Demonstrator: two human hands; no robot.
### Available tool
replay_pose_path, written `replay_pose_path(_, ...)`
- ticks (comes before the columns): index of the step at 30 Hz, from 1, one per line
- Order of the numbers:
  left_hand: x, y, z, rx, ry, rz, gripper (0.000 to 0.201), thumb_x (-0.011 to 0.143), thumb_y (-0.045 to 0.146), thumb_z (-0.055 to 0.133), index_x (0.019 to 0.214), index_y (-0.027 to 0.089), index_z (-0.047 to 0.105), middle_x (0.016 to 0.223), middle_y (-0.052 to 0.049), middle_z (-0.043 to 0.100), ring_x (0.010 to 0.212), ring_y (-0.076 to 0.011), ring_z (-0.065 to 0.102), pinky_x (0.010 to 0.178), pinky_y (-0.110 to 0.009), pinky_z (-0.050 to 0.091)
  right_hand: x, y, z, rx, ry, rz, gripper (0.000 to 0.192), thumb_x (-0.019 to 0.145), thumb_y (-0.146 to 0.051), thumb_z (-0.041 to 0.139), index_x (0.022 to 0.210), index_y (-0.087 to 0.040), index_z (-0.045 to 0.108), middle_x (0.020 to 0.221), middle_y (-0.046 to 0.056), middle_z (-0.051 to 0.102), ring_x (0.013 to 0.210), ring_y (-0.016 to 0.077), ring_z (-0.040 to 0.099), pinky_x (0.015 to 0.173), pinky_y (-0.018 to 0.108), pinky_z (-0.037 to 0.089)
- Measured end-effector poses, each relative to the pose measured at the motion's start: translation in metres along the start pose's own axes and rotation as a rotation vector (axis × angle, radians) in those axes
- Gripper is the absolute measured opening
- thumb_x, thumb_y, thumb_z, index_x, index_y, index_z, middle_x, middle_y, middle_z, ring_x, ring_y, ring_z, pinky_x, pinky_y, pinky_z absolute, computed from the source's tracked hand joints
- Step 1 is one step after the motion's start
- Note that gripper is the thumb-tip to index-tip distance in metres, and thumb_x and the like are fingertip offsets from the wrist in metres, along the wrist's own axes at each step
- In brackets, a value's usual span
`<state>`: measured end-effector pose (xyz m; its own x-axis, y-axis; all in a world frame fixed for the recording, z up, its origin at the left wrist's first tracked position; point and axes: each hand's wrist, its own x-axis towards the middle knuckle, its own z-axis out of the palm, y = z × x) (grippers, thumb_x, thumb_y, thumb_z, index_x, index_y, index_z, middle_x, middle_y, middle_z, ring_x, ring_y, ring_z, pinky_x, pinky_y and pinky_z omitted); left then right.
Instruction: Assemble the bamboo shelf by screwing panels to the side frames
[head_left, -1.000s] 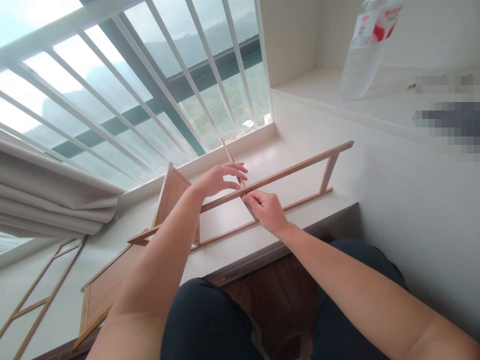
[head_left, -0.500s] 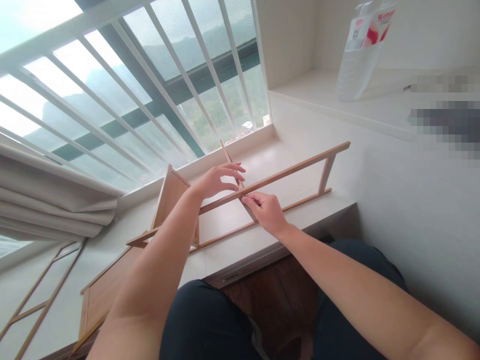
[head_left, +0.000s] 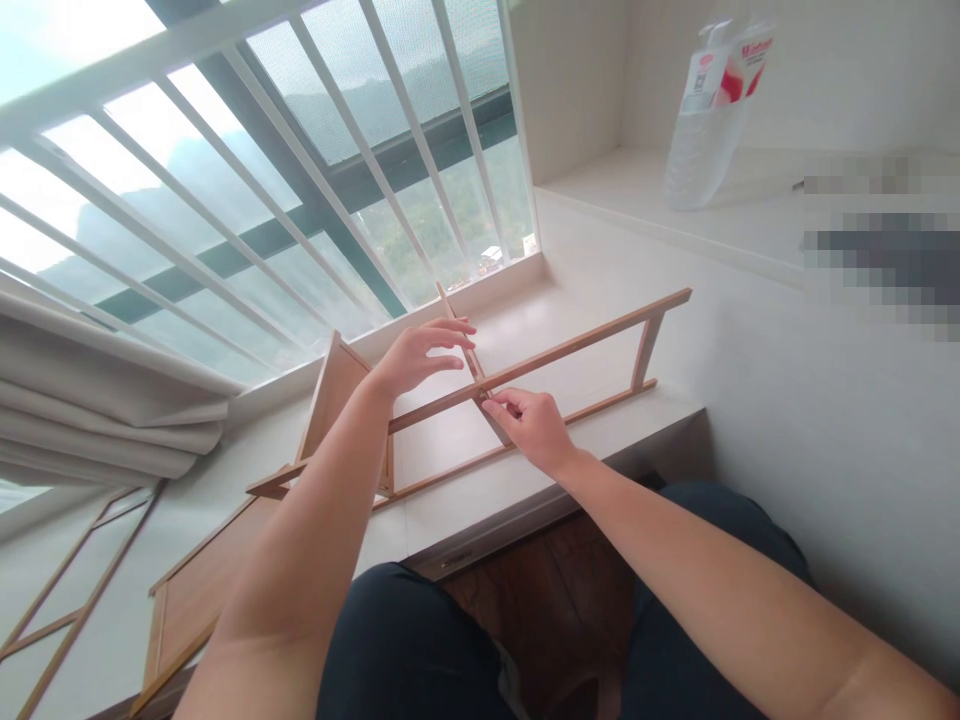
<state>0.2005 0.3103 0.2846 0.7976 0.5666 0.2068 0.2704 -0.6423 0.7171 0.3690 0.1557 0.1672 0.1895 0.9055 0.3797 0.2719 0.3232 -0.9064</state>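
Hands: left hand [head_left: 416, 357] loosely curled around thin wooden stick [head_left: 459, 333], right hand [head_left: 529, 428] pinching its lower end
Frame: wooden frame [head_left: 570, 350] touching stick, standing on white ledge [head_left: 600, 290]

White window ledge [head_left: 600, 270] carrying the load — a long wooden frame [head_left: 585, 345] stands on edge across it, a boxed wooden panel [head_left: 334, 395] upright at its left end, a flat panel [head_left: 202, 585] and another frame [head_left: 67, 590] lying farther left — plastic bottle [head_left: 709, 110] standing on the raised shelf [head_left: 637, 185].
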Motion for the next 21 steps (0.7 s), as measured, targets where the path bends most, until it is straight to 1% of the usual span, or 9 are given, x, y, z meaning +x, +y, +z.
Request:
replay_pose_path(3,-0.002,0.004,-0.001,-0.034,0.051,0.015,0.037,0.077,0.055,0.084,0.1,0.026,0.083,0.133,-0.014,0.071,0.139,-0.0351,0.055,0.107,-0.045,0.052,-0.001,0.003,-0.002,-0.032,-0.007,-0.008,0.034,0.095,-0.047,0.064,0.088,-0.016,0.078,0.058,-0.002,0.057,0.054,0.0134,0.049,0.06,0.028,0.039)
replay_pose_path(8,-0.005,0.01,-0.002,-0.064,0.095,0.043,0.029,0.084,0.052,0.079,0.098,0.026,0.084,0.129,-0.011,0.073,0.133,-0.0312,0.06,0.108,-0.043,0.051,-0.002,0.007,-0.005,-0.061,0.001,0.0,0.034,0.095,-0.047,0.065,0.088,-0.016,0.078,0.056,-0.002,0.056,0.054,0.0132,0.051,0.061,0.028,0.039)
replay_pose_path(10,-0.004,0.011,-0.003,-0.032,0.075,0.031,0.029,0.087,0.053,0.076,0.098,0.027,0.084,0.127,-0.011,0.074,0.13,-0.0302,0.062,0.11,-0.043,0.049,-0.003,0.007,-0.007,-0.058,-0.004,0.001,0.034,0.095,-0.047,0.065,0.088,-0.016,0.078,0.056,-0.002,0.057,0.053,0.0132,0.051,0.06,0.028,0.039)
replay_pose_path(13,-0.003,0.012,-0.004,0.046,0.014,0.006,0.031,0.089,0.054,0.074,0.098,0.027,0.084,0.127,-0.01,0.074,0.131,-0.0303,0.061,0.113,-0.044,0.047,-0.003,0.006,-0.009,-0.046,-0.013,0.001,0.034,0.096,-0.046,0.065,0.09,-0.016,0.078,0.055,-0.002,0.058,0.053,0.0135,0.052,0.06,0.028,0.039)
replay_pose_path(16,-0.003,0.015,-0.003,0.095,-0.012,-0.011,0.034,0.088,0.057,0.073,0.097,0.026,0.084,0.127,-0.01,0.075,0.128,-0.0304,0.063,0.109,-0.043,0.05,-0.002,0.006,-0.01,-0.054,-0.006,-0.002,0.034,0.095,-0.047,0.065,0.089,-0.016,0.078,0.055,-0.002,0.058,0.053,0.0136,0.052,0.06,0.028,0.04)
replay_pose_path(18,-0.004,0.019,-0.001,0.111,0.01,-0.016,0.036,0.088,0.059,0.073,0.098,0.025,0.084,0.127,-0.011,0.074,0.121,-0.0293,0.067,0.103,-0.041,0.053,-0.001,0.006,-0.011,-0.059,-0.003,-0.004,0.034,0.095,-0.047,0.065,0.089,-0.016,0.078,0.055,-0.002,0.057,0.053,0.0136,0.051,0.06,0.028,0.039)
replay_pose_path(21,-0.01,0.029,0.003,0.134,0.107,0.001,0.035,0.09,0.057,0.07,0.097,0.026,0.083,0.123,-0.009,0.075,0.115,-0.0269,0.068,0.099,-0.038,0.054,-0.001,0.005,-0.011,-0.051,-0.012,-0.002,0.034,0.096,-0.047,0.064,0.088,-0.016,0.077,0.054,-0.002,0.056,0.052,0.0135,0.05,0.059,0.028,0.038)
